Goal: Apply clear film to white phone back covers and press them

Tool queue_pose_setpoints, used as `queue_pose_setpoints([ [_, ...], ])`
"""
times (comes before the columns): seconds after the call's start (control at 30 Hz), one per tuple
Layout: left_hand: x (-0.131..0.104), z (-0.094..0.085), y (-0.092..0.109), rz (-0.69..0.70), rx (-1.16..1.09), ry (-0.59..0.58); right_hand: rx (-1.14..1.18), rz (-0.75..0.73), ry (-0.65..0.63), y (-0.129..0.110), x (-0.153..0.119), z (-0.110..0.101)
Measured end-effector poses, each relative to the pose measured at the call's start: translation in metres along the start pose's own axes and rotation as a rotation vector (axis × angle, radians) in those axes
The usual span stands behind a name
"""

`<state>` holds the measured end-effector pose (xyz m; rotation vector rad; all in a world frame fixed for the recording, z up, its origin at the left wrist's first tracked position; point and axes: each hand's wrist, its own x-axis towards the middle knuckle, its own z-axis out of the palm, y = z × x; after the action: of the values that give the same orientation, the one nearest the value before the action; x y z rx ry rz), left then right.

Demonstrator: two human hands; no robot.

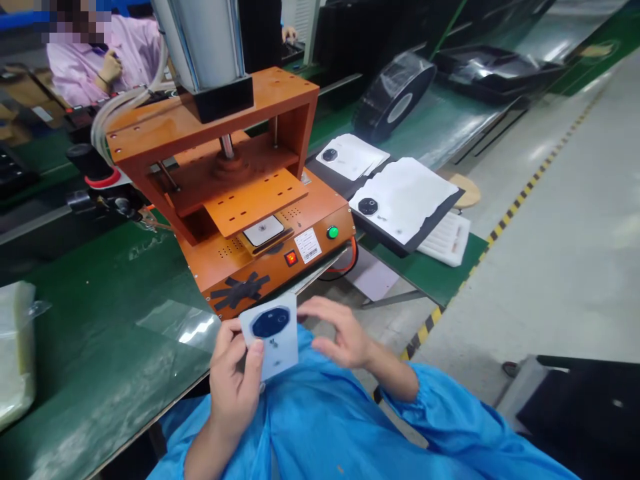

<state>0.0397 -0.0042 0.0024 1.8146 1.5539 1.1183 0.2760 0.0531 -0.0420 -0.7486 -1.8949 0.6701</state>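
My left hand (235,377) grips a white phone back cover (280,357) by its left edge, thumb across the front. A large dark round camera patch sits at the cover's top, with small dark marks below it. Beside the cover's right edge, my right hand (343,333) is open, fingers apart, holding nothing. Past both hands stands an orange press machine (270,267) with its plate raised. Under that plate a white phone-shaped piece (264,230) lies in a fixture.
Right of the press, stacks of white covers (405,193) rest on black trays (430,223). A black tape roll (395,97) stands behind them. Clear plastic bags (15,353) lie on the green table (115,347) at left. A co-worker in pink (135,47) is across the table.
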Motion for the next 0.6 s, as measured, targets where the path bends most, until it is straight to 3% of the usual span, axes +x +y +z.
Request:
queue_pose_setpoints([
  [0.03,-0.002,0.002,0.001,-0.042,-0.032,0.006,0.062,0.001,-0.038,-0.010,-0.001,0.008],
  [0.1,-0.005,0.003,-0.002,-0.055,-0.069,0.000,0.107,0.038,0.011,-0.020,0.000,0.014],
  [0.17,-0.010,-0.003,-0.013,-0.003,-0.085,-0.007,0.087,0.102,0.161,-0.011,0.006,-0.002],
  [0.23,-0.021,-0.016,-0.031,0.065,-0.048,0.023,-0.019,0.183,0.419,0.016,0.025,-0.042],
  [0.3,-0.035,-0.032,-0.054,0.076,0.079,0.112,-0.187,0.279,0.741,0.058,0.062,-0.097],
  [0.33,-0.043,-0.040,-0.067,0.049,0.162,0.176,-0.247,0.308,0.839,0.082,0.085,-0.126],
  [0.4,-0.056,-0.054,-0.089,-0.045,0.305,0.312,-0.401,0.433,0.810,0.127,0.135,-0.173],
  [0.47,-0.065,-0.061,-0.103,-0.156,0.384,0.435,-0.623,0.611,0.626,0.160,0.179,-0.198],
  [0.53,-0.071,-0.062,-0.107,-0.212,0.395,0.519,-0.708,0.647,0.481,0.173,0.210,-0.197],
  [0.6,-0.076,-0.057,-0.103,-0.228,0.383,0.554,-0.709,0.545,0.359,0.167,0.229,-0.177],
])
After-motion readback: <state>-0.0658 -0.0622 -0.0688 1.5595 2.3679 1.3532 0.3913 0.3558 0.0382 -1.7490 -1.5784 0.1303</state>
